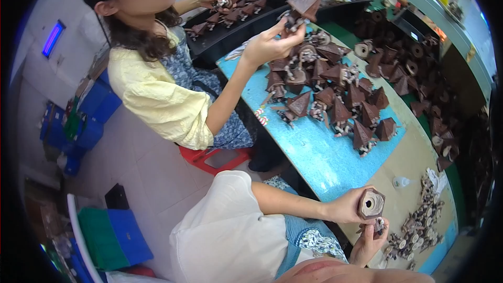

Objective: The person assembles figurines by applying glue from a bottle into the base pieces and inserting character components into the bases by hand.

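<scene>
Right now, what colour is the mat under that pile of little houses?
The mat is bright blue with speckles, seen best in the head view.

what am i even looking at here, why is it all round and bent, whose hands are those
This is one picture from a wide fisheye camera worn on a person's head, looking down; that lens bends straight edges near the rim. No machine is at work, only bare hands.

The wearer's arms come in at the bottom. The left hand holds up a small brown wooden house with a round hole in its face. The right hand is just below it, pinching a small part too tiny to make out.

A second person in a yellow top sits across, holding up another house.

On the blue table lies a cluster of brown houses, and a pile of small parts near the wearer.
</scene>
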Available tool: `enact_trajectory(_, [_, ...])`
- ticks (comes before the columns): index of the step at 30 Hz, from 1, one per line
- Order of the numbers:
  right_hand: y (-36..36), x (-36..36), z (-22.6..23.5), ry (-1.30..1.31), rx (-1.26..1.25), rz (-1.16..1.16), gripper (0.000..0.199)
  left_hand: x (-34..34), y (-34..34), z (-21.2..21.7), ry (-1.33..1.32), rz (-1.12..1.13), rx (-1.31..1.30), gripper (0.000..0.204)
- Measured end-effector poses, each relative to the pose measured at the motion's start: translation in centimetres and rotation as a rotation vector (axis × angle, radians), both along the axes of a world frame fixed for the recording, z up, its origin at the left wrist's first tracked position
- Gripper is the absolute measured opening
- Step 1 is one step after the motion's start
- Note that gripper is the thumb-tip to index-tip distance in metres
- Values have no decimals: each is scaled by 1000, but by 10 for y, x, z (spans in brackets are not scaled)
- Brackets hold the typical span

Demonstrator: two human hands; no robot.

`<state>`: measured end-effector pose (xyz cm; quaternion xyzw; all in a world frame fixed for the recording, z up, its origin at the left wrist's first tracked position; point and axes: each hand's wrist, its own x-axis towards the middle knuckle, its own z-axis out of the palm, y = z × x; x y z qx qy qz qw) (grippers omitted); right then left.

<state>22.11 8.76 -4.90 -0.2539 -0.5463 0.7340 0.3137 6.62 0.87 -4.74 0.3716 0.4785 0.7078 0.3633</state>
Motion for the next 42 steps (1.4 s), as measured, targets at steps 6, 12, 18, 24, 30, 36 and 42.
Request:
enact_trajectory(6, [-6,-7,8,23,-68,-101,39,1,2,-3,-55,-16,41,52])
enact_trajectory(12, [-7,-10,13,43,-147,-43,34,-4,-5,-1,-30,-34,-27,49])
enact_trajectory(18, [-3,-6,21,47,-154,-51,34,-5,-2,5,-13,-112,-70,56])
enact_trajectory(24, [21,7,35,67,-5,-171,33,-15,-1,16,-107,-224,57,83])
enact_trajectory(30, [29,17,49,50,29,-163,32,-13,-5,23,-141,-312,-39,79])
enact_trajectory(36, [38,17,56,26,89,-152,33,-9,4,27,-149,-337,-136,73])
enact_trajectory(42, [39,8,73,-29,225,-54,28,-8,6,35,-126,-345,-216,69])
